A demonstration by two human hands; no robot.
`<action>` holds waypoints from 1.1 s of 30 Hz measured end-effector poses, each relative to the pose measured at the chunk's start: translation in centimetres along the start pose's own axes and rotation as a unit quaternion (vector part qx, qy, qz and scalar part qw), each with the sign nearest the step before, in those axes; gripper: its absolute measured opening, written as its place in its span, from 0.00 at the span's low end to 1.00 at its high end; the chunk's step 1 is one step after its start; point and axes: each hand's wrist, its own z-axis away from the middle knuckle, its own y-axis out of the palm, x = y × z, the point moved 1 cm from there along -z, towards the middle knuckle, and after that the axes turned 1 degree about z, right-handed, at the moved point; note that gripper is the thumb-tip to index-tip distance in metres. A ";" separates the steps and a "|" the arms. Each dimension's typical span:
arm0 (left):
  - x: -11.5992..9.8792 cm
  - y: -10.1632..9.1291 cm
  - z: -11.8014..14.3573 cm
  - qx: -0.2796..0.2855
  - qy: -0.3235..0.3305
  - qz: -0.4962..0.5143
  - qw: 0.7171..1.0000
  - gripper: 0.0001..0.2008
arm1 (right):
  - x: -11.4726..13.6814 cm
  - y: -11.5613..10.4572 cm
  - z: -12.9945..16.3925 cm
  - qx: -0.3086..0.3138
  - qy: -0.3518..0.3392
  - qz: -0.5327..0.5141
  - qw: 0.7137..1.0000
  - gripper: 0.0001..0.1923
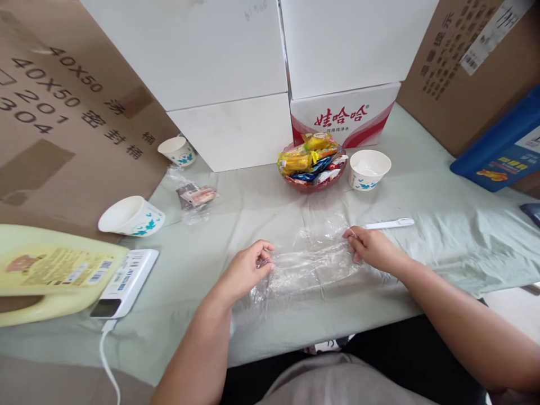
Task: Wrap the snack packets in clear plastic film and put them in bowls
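Far on my left a yellow jug [50, 275] lies on its side, and a white scale [126, 281] sits just beside it. A paper cup [130, 216] is tipped over near them. Another cup [177, 152] stands farther back by the white boxes [228, 84], and a small packet [196, 197] lies between them and me.

My left hand [244, 273] rests on the bench [189, 264]. Its fingers [264, 256] are curled and pinch the left edge of the clear bag [307, 264]. The bag lies flat and crinkly in front of me, right between my two hands.

Behind the bag is a red bowl [314, 183] full of snacks [310, 157]. A white bowl [370, 169] stands just beside it.

My right hand [373, 247] pinches the right edge of the bag with its fingers [352, 236] pressed together. A white pen [388, 224] lies close behind that hand.

I think this works best if I pull both edges softly, the same on each side. The bag looks thin, so a hard tug could rip it. I should keep it low on the bench so it stays smooth, and keep my right hand from bumping the pen.
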 end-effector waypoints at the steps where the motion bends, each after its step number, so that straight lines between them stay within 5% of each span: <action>1: 0.0 -0.1 0.1 -0.004 -0.004 -0.010 1.000 0.12 | 0.2 0.1 0.0 -0.009 0.007 0.019 1.000 0.10; 11: 0.5 0.5 -0.7 -0.106 -0.068 -0.014 0.992 0.16 | 0.9 0.8 -0.1 -0.124 -0.009 0.199 0.972 0.10; 16: -0.2 0.0 0.0 -0.120 -0.086 -0.233 0.961 0.20 | 0.8 2.1 -0.7 -0.132 0.012 0.314 0.940 0.14; 18: -1.1 0.1 0.8 -0.168 -0.052 -0.313 0.933 0.21 | 0.9 2.6 -0.8 -0.135 0.008 0.335 0.932 0.15; 21: -2.7 1.6 1.9 -0.249 0.111 -0.326 0.905 0.13 | 1.1 3.1 -0.8 -0.131 0.000 0.343 0.930 0.15; 25: -3.1 5.5 2.0 -0.104 0.316 -0.294 0.896 0.14 | 1.2 2.8 -1.0 -0.114 -0.009 0.321 0.940 0.18; 29: -1.6 8.4 1.0 -0.018 0.243 -0.344 0.907 0.40 | 0.8 0.8 -1.0 -0.209 -0.020 0.300 0.931 0.18; 31: -1.1 8.9 0.7 0.002 0.219 -0.353 0.910 0.44 | 0.8 0.4 -0.8 -0.247 -0.112 0.280 0.921 0.19; 33: -1.0 8.8 0.5 0.017 0.218 -0.351 0.911 0.45 | 0.9 1.0 -0.5 -0.194 -0.254 0.266 0.909 0.26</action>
